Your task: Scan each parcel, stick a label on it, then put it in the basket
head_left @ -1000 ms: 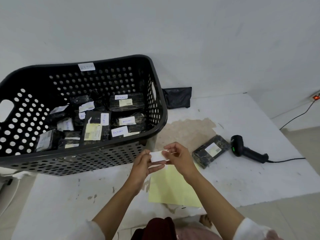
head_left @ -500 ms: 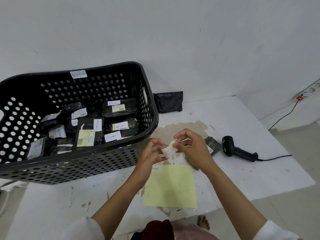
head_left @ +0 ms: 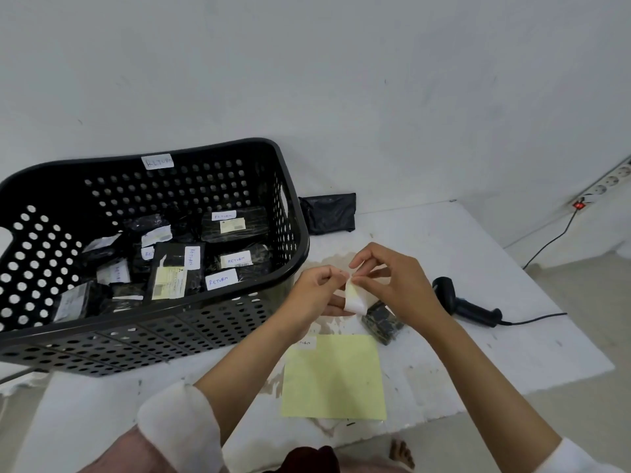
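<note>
While my left hand (head_left: 317, 291) and right hand (head_left: 392, 285) pinch and peel a label (head_left: 353, 298) above the bench, the last parcel (head_left: 382, 320) waits beneath, unlabelled; many labelled parcels already fill the basket (head_left: 205, 322) at the bench's left edge.

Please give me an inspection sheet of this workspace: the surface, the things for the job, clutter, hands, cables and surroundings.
Surface: white table, stained and chipped.
Job's things: black basket holds labelled parcels; one parcel lies on the table beside the scanner; yellow label sheet lies flat.
Clutter: black bag against the wall.
Hands: left hand and right hand both pinch a white label.
Cables: scanner cable runs right; another cable runs to the power strip.
Surroundings: white wall.
</note>
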